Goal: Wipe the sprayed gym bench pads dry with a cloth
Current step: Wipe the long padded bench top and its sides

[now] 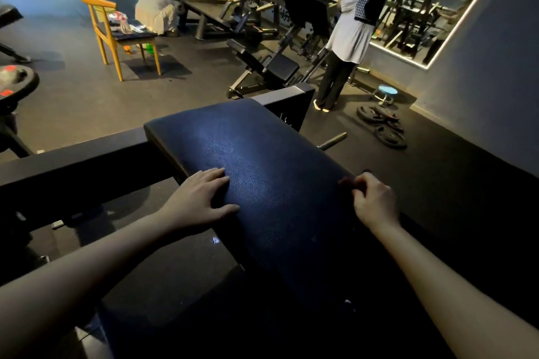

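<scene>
1. The left hand is lying flat on the bench pad, its fingers straight and spread, gripping nothing.
2. The right hand is curling its fingers at the pad's right edge and pinching a small dark reddish wad, probably the cloth; dim light is hiding the detail.
3. The cloth is looking soft, light and limp, so bunching it into the palm is probably going to serve better than a fingertip pinch.
4. The pad is sitting fixed on its frame, smooth and cushioned, likely slippery where wet; no droplets are showing.
5. No container is standing nearby; a far-off yellow chair is carrying bottles and packets, their contents unreadable.
</scene>
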The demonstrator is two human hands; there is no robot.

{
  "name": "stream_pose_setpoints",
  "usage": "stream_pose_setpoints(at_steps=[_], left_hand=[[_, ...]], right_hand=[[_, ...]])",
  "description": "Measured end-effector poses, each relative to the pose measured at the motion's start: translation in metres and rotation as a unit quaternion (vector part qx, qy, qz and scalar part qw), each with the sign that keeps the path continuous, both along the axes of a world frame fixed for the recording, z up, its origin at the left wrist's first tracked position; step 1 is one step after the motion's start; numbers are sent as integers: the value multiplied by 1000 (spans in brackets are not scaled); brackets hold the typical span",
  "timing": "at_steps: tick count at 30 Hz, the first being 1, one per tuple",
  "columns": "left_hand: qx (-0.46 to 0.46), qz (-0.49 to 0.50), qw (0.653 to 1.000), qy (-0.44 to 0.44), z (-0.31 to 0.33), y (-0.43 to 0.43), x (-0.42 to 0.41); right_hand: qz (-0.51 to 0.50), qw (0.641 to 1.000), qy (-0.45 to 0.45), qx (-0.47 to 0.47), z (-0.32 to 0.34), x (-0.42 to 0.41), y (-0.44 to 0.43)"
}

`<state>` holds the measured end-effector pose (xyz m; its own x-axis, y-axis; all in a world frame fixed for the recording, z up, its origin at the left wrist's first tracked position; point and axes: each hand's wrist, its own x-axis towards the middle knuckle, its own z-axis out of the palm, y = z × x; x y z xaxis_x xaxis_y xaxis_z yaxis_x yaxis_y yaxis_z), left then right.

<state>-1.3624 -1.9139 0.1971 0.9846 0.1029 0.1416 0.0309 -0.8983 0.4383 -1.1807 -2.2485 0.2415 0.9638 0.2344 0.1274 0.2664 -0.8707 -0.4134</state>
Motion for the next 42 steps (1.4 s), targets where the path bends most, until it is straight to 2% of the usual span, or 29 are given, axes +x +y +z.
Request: stream_pose_setpoints(at_steps=[2, 8, 12, 14, 17, 19, 22, 25, 28, 31, 33, 35, 39, 40, 42], left_hand=[[-6, 10, 1000, -28, -5, -12, -1], [-109, 71, 984, -120, -5, -37, -5], [-124, 80, 982, -121, 2, -56, -12], [-110, 61, 985, -116, 8, -69, -18], [-106, 33, 989, -102, 17, -90, -25], [-144, 50, 985, -86, 27, -106, -31], [-202, 84, 973, -79, 38, -137, -36], [-305, 93, 944, -86, 55, -184, -30], [-434, 99, 892, -76, 78, -237, -26], [-504, 144, 848, -75, 94, -272, -26], [-517, 174, 833, -87, 99, -286, -29], [-509, 185, 835, -96, 103, -296, -32], [-523, 171, 830, -94, 106, -304, -37], [-527, 156, 831, -86, 107, -302, -37], [-544, 115, 829, -64, 109, -295, -39]], right_hand=[[-2, 999, -43, 8, -10, -26, 31], [156, 982, -98, 39, -17, -135, 67], [253, 963, -29, 92, -8, -174, 32], [295, 953, 10, 73, 3, -167, 12], [235, 971, 6, 39, 13, -124, -6], [143, 983, 53, 103, 24, -96, -17], [70, 955, 143, 251, 43, -80, -34], [73, 901, 227, 362, 58, -91, -46], [105, 859, 291, 408, 59, -101, -58], [160, 823, 327, 435, 59, -107, -74], [193, 811, 327, 444, 60, -111, -85], [214, 807, 308, 456, 61, -114, -95], [191, 842, 232, 448, 55, -113, -104], [182, 841, 240, 449, 54, -112, -104], [180, 808, 320, 461, 54, -110, -101]])
